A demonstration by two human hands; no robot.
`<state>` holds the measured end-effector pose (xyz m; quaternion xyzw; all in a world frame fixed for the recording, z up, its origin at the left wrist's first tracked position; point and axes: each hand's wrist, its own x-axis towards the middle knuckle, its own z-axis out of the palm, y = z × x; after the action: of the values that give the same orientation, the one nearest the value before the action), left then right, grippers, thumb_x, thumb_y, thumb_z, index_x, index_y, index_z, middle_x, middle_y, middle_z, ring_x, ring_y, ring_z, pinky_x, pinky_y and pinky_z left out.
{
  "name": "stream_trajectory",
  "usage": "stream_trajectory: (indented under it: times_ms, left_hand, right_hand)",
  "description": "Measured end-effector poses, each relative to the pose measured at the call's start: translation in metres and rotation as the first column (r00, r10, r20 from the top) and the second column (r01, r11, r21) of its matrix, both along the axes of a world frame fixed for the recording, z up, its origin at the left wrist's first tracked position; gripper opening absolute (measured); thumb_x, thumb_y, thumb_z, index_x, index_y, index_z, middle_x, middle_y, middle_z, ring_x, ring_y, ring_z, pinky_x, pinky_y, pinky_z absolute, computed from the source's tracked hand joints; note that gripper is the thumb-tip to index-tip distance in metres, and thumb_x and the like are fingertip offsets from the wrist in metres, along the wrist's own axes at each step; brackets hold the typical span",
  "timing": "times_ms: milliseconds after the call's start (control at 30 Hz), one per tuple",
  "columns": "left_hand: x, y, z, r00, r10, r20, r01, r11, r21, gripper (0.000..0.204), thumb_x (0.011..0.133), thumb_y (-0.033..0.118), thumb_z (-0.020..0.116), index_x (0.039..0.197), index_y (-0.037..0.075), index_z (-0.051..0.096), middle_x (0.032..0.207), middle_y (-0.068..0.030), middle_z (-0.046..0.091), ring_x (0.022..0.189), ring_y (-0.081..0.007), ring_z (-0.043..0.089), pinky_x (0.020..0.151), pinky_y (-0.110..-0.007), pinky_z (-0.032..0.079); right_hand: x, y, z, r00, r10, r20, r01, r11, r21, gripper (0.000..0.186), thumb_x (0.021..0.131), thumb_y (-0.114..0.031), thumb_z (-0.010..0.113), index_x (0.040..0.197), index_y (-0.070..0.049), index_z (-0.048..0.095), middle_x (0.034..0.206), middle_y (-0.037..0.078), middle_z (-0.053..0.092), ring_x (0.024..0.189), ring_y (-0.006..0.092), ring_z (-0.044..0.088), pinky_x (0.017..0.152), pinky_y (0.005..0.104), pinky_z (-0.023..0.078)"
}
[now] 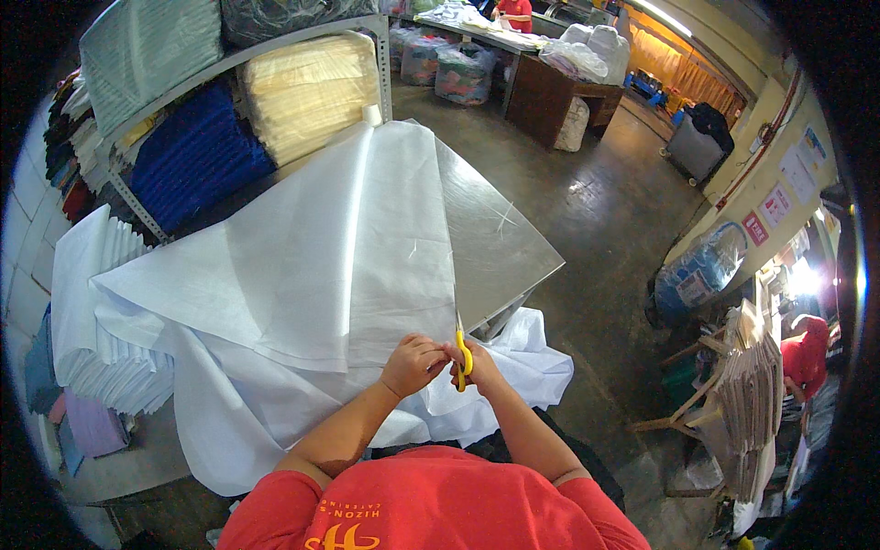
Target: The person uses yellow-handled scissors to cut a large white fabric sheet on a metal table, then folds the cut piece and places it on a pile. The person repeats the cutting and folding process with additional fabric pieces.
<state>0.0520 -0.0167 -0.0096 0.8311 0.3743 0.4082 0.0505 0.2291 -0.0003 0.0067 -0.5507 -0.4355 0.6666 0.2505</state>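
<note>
A pair of scissors (464, 359) with yellow handles is in my right hand (478, 368), its blades pointing away from me along the cloth's right edge. Close beside it, my left hand (414, 363) is closed in a pinch, the fingertips nearly meeting the right hand's. What those fingers hold is too small to make out. Under and ahead of my hands, a large white cloth (302, 266) spreads over a metal-topped table (500, 234), and its loose folds hang toward me. A few pale threads lie on the bare metal at the right.
A stack of folded white cloths (101, 312) stands at the left. Behind it, a metal shelf (385, 73) carries blue cloths (197, 156) and cream cloths (312, 87). Wrapped bundles and a brown desk (541, 101) are farther back, near another person in red. Flattened cardboard (733, 394) leans at the right.
</note>
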Motion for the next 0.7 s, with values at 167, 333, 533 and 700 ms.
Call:
stream_trajectory:
  times_ms: [167, 333, 533, 700]
  left_hand:
    - [0.0002, -0.0003, 0.0022, 1.000, -0.005, -0.015, 0.005, 1.000, 0.019, 0.008, 0.075, 0.014, 0.072, 0.079, 0.011, 0.065, 0.087, -0.0035, 0.067, 0.081, -0.0212, 0.063, 0.080, -0.036, 0.047]
    - [0.0004, -0.0004, 0.0038, 1.000, -0.014, -0.023, 0.014, 1.000, 0.017, 0.009, 0.075, 0.015, 0.071, 0.077, 0.011, 0.064, 0.082, -0.0037, 0.065, 0.078, -0.0211, 0.062, 0.079, -0.036, 0.046]
    - [0.0012, -0.0002, 0.0040, 1.000, -0.011, -0.008, 0.012, 0.999, 0.047, 0.010, 0.074, 0.015, 0.072, 0.075, 0.012, 0.063, 0.079, -0.0026, 0.063, 0.077, -0.0204, 0.061, 0.079, -0.036, 0.046]
    - [-0.0009, -0.0008, 0.0033, 0.997, -0.014, -0.071, 0.013, 1.000, -0.012, 0.007, 0.076, 0.016, 0.068, 0.077, 0.012, 0.063, 0.080, 0.0000, 0.064, 0.082, -0.0184, 0.060, 0.082, -0.035, 0.045]
  right_hand:
    - [-0.0035, 0.0004, -0.0026, 1.000, -0.027, -0.009, 0.027, 1.000, 0.003, 0.053, 0.080, -0.050, 0.070, 0.095, -0.001, 0.056, 0.067, 0.008, 0.057, 0.054, 0.0155, 0.058, 0.045, 0.0287, 0.051]
    - [-0.0045, -0.0002, -0.0054, 0.999, -0.050, 0.002, 0.049, 0.998, 0.027, 0.053, 0.080, -0.050, 0.070, 0.095, 0.000, 0.058, 0.067, 0.008, 0.057, 0.053, 0.0147, 0.057, 0.045, 0.0283, 0.050]
    - [-0.0056, -0.0010, -0.0023, 0.996, -0.028, 0.081, 0.024, 0.999, 0.047, 0.052, 0.082, -0.049, 0.069, 0.093, 0.001, 0.059, 0.066, 0.008, 0.059, 0.052, 0.0147, 0.058, 0.044, 0.0283, 0.050]
    - [-0.0059, 0.0004, -0.0023, 0.984, 0.018, 0.175, -0.039, 0.993, 0.115, 0.051, 0.083, -0.048, 0.067, 0.088, 0.002, 0.059, 0.066, 0.008, 0.060, 0.053, 0.0147, 0.059, 0.043, 0.0286, 0.050]
